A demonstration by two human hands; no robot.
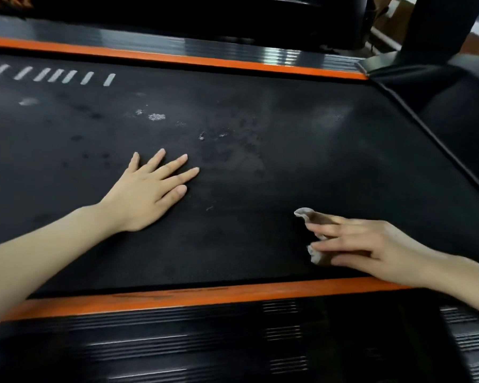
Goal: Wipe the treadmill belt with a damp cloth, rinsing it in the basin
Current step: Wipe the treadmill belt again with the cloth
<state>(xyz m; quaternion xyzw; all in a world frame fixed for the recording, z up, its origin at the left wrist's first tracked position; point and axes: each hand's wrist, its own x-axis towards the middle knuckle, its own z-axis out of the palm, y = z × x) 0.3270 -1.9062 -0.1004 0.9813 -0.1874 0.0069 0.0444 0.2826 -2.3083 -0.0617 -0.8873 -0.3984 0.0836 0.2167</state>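
The black treadmill belt (260,111) fills the middle of the view, with pale dusty smears and white specks near its centre. My left hand (147,189) lies flat on the belt with its fingers spread, holding nothing. My right hand (362,244) presses a small brownish-grey cloth (313,217) onto the belt at the near right with straight fingers. Most of the cloth is hidden under the fingers. No basin is in view.
Orange trim strips run along the far edge (177,58) and the near edge (205,295) of the belt. Ribbed black side rails (177,341) lie outside them. The black motor cover and an upright post (440,31) stand at the right.
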